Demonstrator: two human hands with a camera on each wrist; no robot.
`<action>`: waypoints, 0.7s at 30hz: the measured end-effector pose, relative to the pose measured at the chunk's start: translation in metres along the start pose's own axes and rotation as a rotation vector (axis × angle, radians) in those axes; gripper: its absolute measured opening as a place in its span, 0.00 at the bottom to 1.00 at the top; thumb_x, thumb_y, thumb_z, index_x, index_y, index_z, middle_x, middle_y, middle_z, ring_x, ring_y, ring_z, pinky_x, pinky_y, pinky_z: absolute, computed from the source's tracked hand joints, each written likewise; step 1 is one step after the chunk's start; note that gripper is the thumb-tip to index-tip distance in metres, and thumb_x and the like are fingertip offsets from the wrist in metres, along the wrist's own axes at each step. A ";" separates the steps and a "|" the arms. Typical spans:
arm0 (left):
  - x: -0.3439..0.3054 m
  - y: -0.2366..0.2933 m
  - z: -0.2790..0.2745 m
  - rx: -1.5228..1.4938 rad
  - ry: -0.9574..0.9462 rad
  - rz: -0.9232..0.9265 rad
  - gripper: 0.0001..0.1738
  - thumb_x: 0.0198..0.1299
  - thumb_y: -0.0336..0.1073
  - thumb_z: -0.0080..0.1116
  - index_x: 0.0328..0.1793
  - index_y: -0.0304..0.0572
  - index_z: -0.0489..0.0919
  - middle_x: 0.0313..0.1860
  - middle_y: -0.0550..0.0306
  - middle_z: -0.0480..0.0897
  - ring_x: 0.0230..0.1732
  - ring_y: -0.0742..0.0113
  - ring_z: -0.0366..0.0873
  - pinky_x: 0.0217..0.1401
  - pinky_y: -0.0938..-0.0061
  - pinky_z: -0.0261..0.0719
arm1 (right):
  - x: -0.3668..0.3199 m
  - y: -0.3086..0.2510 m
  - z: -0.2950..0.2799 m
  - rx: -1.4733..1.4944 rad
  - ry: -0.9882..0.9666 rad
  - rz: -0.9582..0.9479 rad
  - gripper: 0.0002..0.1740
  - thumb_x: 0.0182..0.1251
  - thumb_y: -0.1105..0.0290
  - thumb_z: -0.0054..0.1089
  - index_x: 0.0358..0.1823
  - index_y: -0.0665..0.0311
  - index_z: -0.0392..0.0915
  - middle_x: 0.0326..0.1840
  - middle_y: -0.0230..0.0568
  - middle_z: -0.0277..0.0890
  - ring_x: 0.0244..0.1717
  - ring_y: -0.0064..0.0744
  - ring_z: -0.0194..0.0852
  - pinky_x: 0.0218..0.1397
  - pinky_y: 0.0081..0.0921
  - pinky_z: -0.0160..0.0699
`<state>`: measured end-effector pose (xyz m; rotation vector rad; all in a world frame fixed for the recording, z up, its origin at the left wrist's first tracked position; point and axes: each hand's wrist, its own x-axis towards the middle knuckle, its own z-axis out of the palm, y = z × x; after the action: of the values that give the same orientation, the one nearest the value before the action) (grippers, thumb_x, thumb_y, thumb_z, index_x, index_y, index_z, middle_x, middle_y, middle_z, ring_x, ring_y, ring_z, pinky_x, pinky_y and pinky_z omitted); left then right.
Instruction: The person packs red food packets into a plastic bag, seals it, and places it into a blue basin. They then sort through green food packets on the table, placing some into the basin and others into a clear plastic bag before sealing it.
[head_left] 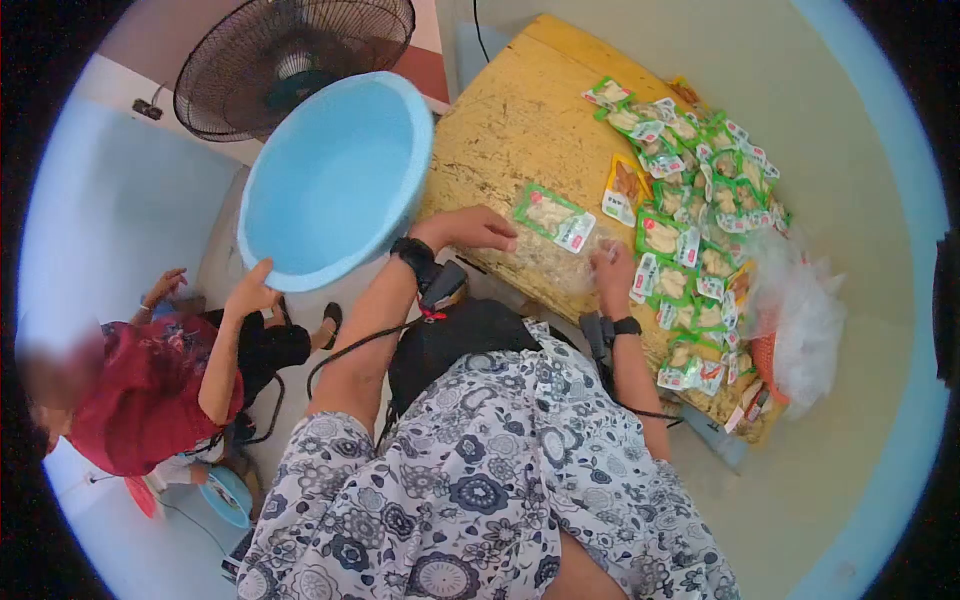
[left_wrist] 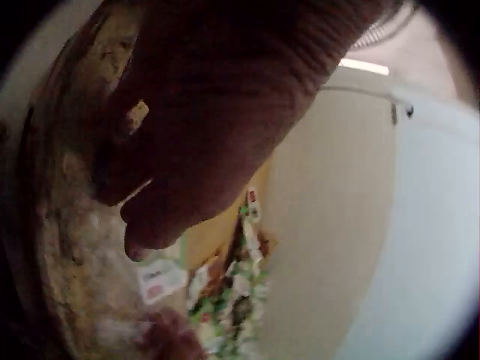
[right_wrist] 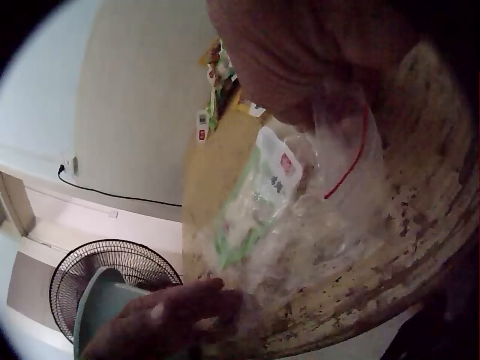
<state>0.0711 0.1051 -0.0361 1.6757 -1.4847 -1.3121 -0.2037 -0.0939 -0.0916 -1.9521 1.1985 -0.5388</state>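
My right hand (head_left: 612,272) pinches the edge of a clear plastic bag (right_wrist: 337,217) with a red line along it. The bag lies spread on the worn yellow table (head_left: 500,110), near its front edge. Relaxed and slightly bent, the fingers of my left hand (head_left: 478,228) hover by the bag's left side and grip nothing. A green-and-white food packet (head_left: 553,217) with pale pieces inside lies just beyond the bag, between the hands. In the left wrist view the left hand (left_wrist: 210,127) is dark and covers much of the table.
Several green packets (head_left: 670,235) are heaped on the right, with a yellow packet (head_left: 625,190) at their near side. A bundle of clear bags (head_left: 800,320) sits in a red basket (head_left: 765,355). On the left, another person (head_left: 150,400) holds a big blue basin (head_left: 330,180) before a fan (head_left: 290,65).
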 end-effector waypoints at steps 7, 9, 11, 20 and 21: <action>-0.069 -0.007 0.064 -1.010 0.196 -0.028 0.30 0.68 0.46 0.57 0.70 0.35 0.69 0.66 0.48 0.75 0.68 0.57 0.72 0.68 0.58 0.74 | 0.008 0.009 -0.002 0.020 -0.094 -0.053 0.14 0.59 0.69 0.61 0.45 0.69 0.78 0.34 0.39 0.77 0.34 0.31 0.75 0.38 0.27 0.73; -0.083 -0.026 0.074 -1.043 0.118 -0.117 0.30 0.68 0.45 0.58 0.70 0.34 0.70 0.66 0.48 0.75 0.67 0.57 0.73 0.67 0.59 0.75 | 0.010 0.020 0.001 0.007 -0.101 -0.147 0.13 0.60 0.70 0.61 0.43 0.70 0.77 0.28 0.33 0.75 0.28 0.22 0.73 0.30 0.22 0.72; -0.102 -0.048 0.083 -1.053 0.148 -0.185 0.30 0.67 0.44 0.58 0.69 0.33 0.70 0.66 0.48 0.75 0.65 0.56 0.74 0.66 0.59 0.77 | 0.009 0.013 -0.005 0.062 -0.145 -0.146 0.11 0.59 0.71 0.61 0.40 0.69 0.76 0.26 0.33 0.74 0.26 0.22 0.72 0.28 0.22 0.71; -0.152 0.007 0.057 -1.265 0.462 0.033 0.48 0.64 0.55 0.59 0.80 0.37 0.50 0.73 0.34 0.64 0.68 0.43 0.71 0.61 0.56 0.80 | 0.014 0.025 -0.001 -0.106 -0.017 -0.299 0.06 0.58 0.73 0.57 0.30 0.67 0.70 0.22 0.36 0.70 0.23 0.24 0.69 0.26 0.26 0.68; -0.148 0.022 0.050 -1.281 0.499 0.049 0.49 0.64 0.56 0.58 0.81 0.38 0.48 0.73 0.33 0.63 0.68 0.41 0.71 0.61 0.56 0.80 | 0.012 0.015 -0.004 -0.081 -0.044 -0.273 0.06 0.58 0.73 0.57 0.30 0.67 0.70 0.22 0.37 0.70 0.24 0.24 0.70 0.27 0.27 0.69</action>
<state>0.0290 0.2501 0.0092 0.9316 -0.1991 -1.2243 -0.2093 -0.1105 -0.1012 -2.2021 0.9448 -0.5901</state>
